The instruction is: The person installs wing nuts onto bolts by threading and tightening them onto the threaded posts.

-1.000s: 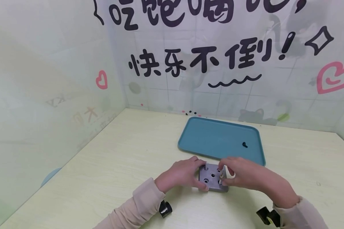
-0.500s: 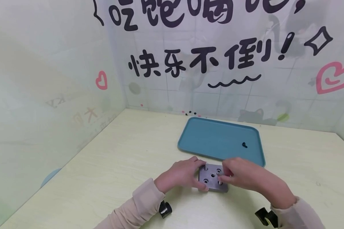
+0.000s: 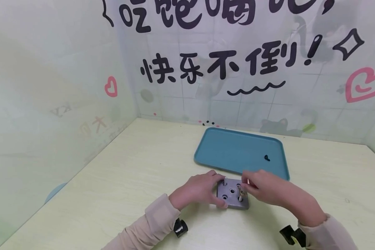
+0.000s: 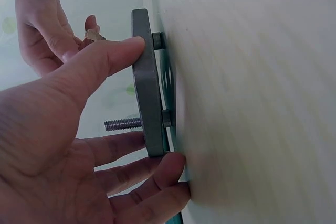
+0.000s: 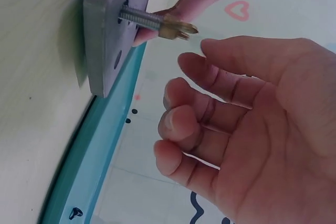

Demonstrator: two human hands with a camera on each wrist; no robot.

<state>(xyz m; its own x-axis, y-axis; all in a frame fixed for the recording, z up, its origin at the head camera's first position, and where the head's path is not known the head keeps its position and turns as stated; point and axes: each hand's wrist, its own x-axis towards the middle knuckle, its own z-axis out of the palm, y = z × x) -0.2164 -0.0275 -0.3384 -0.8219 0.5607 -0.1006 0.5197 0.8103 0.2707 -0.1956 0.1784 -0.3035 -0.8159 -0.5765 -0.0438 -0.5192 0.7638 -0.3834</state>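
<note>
My left hand (image 3: 195, 190) grips a grey metal plate (image 4: 148, 85) by opposite edges, thumb on one and fingers on the other. Several round holes pierce the plate. Two threaded bolts stand up through it, one bare bolt (image 4: 123, 124) at the far left corner and another bolt (image 5: 139, 17) at the near right. A brass wing nut (image 5: 173, 27) sits on the near right bolt, toward its end. Bolt heads (image 4: 167, 118) show beneath the plate. My right hand (image 5: 262, 114), fingers loosely bent, is beside the wing nut with a small gap between.
A blue tray (image 3: 234, 147) lies behind the plate, its near edge close to my right hand. One small black piece (image 3: 267, 158) is on the tray's right part. Printed wall sheets (image 3: 206, 104) enclose the pale tabletop (image 3: 150, 166) at the back and left.
The right fingers pinched at the wing nut, swung over it, and are now drawn off it, leaving the nut in view. The left hand and plate have stayed put.
</note>
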